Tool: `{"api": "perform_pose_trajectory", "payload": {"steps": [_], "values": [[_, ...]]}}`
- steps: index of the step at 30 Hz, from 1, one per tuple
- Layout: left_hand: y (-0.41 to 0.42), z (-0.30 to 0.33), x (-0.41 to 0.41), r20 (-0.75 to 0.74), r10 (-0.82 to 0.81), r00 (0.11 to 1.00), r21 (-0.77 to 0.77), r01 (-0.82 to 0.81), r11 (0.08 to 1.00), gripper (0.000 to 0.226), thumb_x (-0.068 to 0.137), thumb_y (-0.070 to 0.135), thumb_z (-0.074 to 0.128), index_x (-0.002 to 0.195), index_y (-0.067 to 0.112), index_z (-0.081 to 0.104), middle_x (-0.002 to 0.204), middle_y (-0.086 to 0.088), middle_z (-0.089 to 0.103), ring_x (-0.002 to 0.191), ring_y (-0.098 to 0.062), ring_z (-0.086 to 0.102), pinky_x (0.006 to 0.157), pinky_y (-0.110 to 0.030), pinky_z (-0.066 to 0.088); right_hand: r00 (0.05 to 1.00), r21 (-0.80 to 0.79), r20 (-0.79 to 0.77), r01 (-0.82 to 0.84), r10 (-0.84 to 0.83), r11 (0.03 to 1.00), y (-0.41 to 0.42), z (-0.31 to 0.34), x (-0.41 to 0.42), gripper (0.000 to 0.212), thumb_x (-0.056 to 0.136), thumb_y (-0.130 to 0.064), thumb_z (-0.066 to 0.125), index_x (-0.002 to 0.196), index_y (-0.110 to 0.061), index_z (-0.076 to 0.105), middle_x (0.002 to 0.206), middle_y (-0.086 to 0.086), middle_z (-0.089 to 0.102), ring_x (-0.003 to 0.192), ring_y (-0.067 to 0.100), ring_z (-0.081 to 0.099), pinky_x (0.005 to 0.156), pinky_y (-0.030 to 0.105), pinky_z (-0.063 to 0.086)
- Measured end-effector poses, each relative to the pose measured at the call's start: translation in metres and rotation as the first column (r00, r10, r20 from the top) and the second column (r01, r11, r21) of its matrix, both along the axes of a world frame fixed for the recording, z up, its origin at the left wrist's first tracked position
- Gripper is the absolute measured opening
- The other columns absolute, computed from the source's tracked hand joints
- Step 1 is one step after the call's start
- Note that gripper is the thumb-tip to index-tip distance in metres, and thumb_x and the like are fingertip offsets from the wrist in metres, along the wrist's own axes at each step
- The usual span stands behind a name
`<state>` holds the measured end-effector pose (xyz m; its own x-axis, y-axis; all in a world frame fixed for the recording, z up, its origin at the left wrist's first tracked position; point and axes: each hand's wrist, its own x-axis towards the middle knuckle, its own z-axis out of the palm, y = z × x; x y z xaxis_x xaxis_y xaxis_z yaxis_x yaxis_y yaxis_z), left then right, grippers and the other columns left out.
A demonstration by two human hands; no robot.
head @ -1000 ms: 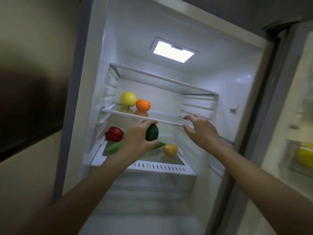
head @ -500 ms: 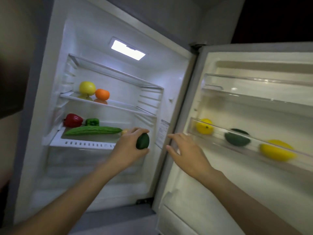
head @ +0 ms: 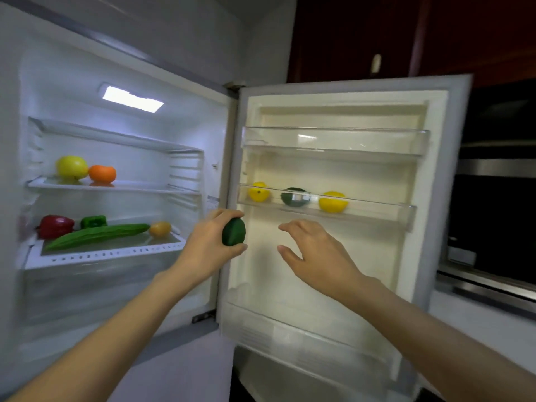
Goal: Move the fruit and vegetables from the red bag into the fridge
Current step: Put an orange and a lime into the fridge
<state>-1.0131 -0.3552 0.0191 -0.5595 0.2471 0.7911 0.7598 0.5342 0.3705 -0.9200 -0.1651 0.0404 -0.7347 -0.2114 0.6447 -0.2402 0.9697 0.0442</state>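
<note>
Open fridge (head: 121, 82), shelves holding fruit and vegetables at left. Left hand (head: 208, 248), fingers clenched round a dark green avocado (head: 233, 231), hovers at the door hinge edge; right hand (head: 316, 253), fingers released, reaches toward the door shelf (head: 377, 211). Risk: the round avocado may roll off the shallow rail. Dark cabinets (head: 435, 33) stand right.

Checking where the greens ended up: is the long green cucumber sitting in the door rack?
No, the long green cucumber lies on the lower shelf inside the fridge, in front of the red pepper.
</note>
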Motion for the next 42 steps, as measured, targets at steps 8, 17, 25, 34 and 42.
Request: {"api": "perform_pose_trajectory", "payload": {"steps": [8,17,25,34,42], "values": [[0.059,0.032,0.003,-0.094,-0.16,0.983,-0.064,0.154,0.986,0.057,0.069,0.024,0.079,0.121,0.021,0.058,0.12,0.001,0.055,0.107,-0.016,0.051,0.086,-0.021,0.035,0.967,0.005,-0.001,0.256,-0.256,0.967,0.065,0.015,0.068,0.046,0.096,-0.04,0.041,0.139,-0.023,0.038,0.14,-0.005,0.041,0.13,0.015,0.035,0.1,0.03,0.035],[0.116,0.093,-0.014,-0.228,-0.359,0.905,-0.183,0.322,0.929,0.056,0.068,0.028,0.073,0.121,0.019,0.057,0.121,0.002,0.055,0.107,-0.012,0.052,0.091,-0.016,0.037,0.902,-0.011,-0.045,0.429,-0.429,0.903,0.111,0.038,0.102,0.049,0.096,-0.042,0.04,0.142,-0.024,0.034,0.143,-0.006,0.039,0.131,0.012,0.036,0.101,0.029,0.039],[0.181,0.142,-0.048,-0.058,-0.533,0.844,-0.526,0.428,0.735,0.059,0.077,0.029,0.073,0.131,0.023,0.049,0.131,0.004,0.05,0.119,-0.01,0.045,0.1,-0.021,0.033,0.874,-0.014,-0.091,0.478,-0.477,0.878,0.127,0.067,0.091,0.048,0.097,-0.042,0.039,0.142,-0.026,0.034,0.144,-0.006,0.036,0.132,0.012,0.035,0.102,0.03,0.041],[0.223,0.16,-0.077,0.268,-0.625,0.733,-0.525,0.655,0.543,0.053,0.079,0.013,0.072,0.126,0.029,0.054,0.129,0.008,0.053,0.116,-0.01,0.051,0.096,-0.019,0.045,0.855,-0.03,-0.114,0.506,-0.506,0.862,0.14,0.066,0.08,0.049,0.096,-0.043,0.039,0.142,-0.027,0.033,0.142,-0.01,0.036,0.126,0.008,0.04,0.099,0.023,0.041],[0.248,0.159,-0.078,0.373,-0.569,0.733,-0.721,0.615,0.32,0.054,0.074,0.013,0.076,0.122,0.032,0.058,0.123,0.009,0.058,0.112,-0.01,0.053,0.1,-0.029,0.045,0.84,-0.041,-0.094,0.533,-0.534,0.845,0.145,0.056,0.074,0.048,0.096,-0.044,0.04,0.14,-0.027,0.035,0.141,-0.01,0.038,0.128,0.008,0.037,0.1,0.024,0.038]]}}
